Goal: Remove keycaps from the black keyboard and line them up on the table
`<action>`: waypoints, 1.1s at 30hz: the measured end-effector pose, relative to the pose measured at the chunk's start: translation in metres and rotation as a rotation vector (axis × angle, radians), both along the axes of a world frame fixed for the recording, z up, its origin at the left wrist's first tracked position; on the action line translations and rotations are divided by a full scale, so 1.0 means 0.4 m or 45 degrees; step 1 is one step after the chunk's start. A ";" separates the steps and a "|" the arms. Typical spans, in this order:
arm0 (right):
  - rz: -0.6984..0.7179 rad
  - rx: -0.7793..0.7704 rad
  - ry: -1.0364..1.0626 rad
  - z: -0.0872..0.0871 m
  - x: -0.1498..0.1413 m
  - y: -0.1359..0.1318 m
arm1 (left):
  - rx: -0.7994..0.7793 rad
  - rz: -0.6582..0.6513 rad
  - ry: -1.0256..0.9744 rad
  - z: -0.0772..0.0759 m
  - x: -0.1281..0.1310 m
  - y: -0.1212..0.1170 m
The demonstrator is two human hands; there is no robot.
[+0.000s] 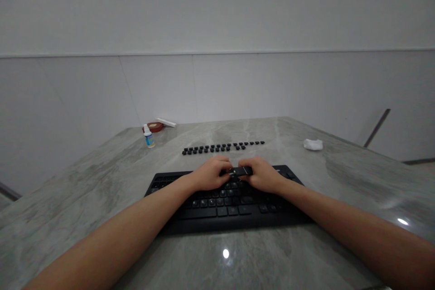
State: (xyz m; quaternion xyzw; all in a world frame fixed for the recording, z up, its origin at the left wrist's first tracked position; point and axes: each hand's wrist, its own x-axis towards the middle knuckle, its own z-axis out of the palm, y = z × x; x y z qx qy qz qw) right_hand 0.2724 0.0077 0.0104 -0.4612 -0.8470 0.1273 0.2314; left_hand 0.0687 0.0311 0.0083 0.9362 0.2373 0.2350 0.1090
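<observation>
The two hands nearly meet over the far middle part of a black computer keyboard [220, 225]. The right hand [262, 175] pinches a small black piece [243, 171] between thumb and fingers; the left hand [215, 173] curls at the piece's left end, though whether it grips cannot be told. The keyboard lies lengthwise beneath both hands, its near edge toward the person. Small round fittings show at many key positions, while flat caps sit along the near row; any legends are too dark to read.

Beyond it, loose black keycaps [218, 149] stand in two rows on the grey marbled tabletop [102, 167]. Far left is a white bottle [149, 138] with a blue-and-yellow label, its writing too small to read, beside a reddish-brown case [155, 127] bearing a pale mark, and a white strip [166, 122]. A crumpled white wad [313, 145] lies far right.
</observation>
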 end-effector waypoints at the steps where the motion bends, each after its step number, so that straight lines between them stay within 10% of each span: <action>1: 0.005 -0.004 0.000 0.001 0.000 0.001 | 0.004 0.001 0.002 -0.001 0.000 0.000; 33: -0.156 0.043 -0.124 0.009 -0.022 -0.026 | -0.023 -0.013 -0.060 -0.010 -0.002 0.005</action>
